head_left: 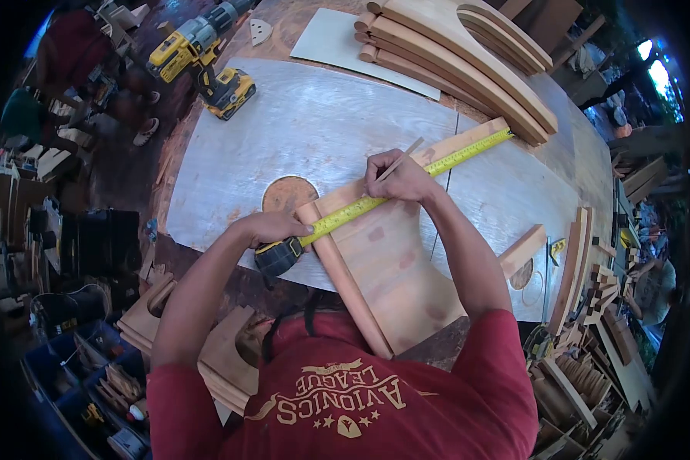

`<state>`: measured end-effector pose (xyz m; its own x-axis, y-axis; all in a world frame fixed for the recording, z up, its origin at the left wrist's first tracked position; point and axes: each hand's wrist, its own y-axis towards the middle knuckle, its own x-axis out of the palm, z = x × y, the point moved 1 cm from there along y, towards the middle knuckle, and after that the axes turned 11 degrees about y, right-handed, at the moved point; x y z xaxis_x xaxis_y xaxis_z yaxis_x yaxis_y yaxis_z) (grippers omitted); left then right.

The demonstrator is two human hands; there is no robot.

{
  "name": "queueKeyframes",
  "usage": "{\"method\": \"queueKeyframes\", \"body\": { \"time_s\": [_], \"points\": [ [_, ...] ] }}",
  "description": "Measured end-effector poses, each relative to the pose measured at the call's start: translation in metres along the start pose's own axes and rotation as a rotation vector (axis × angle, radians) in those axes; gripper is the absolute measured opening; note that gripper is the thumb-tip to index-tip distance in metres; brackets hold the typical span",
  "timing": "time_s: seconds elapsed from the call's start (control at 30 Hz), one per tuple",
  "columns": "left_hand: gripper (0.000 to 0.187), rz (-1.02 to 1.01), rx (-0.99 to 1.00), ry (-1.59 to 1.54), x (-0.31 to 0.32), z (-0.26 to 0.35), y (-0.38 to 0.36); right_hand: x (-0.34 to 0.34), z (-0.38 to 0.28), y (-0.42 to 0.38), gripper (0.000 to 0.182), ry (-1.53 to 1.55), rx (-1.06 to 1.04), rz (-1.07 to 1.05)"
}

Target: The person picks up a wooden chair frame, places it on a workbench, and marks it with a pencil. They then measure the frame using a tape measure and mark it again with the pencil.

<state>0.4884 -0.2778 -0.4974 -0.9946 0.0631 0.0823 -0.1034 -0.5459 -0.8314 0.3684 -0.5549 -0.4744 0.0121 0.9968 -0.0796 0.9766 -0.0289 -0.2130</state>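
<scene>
My left hand is closed at the yellow-and-black tape measure, with the thumb pressed on the blade near the case. The yellow blade runs out along the edge of a wooden panel, reaching the panel's far right end. Rails border this panel, and one of its sides is curved. Over the blade's middle, my right hand grips a thin pencil that slants up between the fingers; its lower tip is hard to make out. The panel lies on a worn, light-coloured worktable.
A yellow cordless drill stands at the table's upper left. Curved wooden parts are stacked at the back. Loose wood strips lie at the right. Blue bins sit lower left. Other people are at the far left and right.
</scene>
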Motion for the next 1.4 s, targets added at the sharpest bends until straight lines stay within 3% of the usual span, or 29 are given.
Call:
{"method": "queueKeyframes", "body": {
  "time_s": [0.63,1.4],
  "points": [
    [0.046,-0.116,-0.038,-0.026,-0.009,-0.002,0.005,0.002,0.007,0.005,0.014,-0.093,0.065,0.012],
    [0.047,-0.106,-0.043,-0.010,-0.008,0.004,0.001,0.006,-0.005,0.004,0.016,-0.129,0.122,0.020]
  ]
}}
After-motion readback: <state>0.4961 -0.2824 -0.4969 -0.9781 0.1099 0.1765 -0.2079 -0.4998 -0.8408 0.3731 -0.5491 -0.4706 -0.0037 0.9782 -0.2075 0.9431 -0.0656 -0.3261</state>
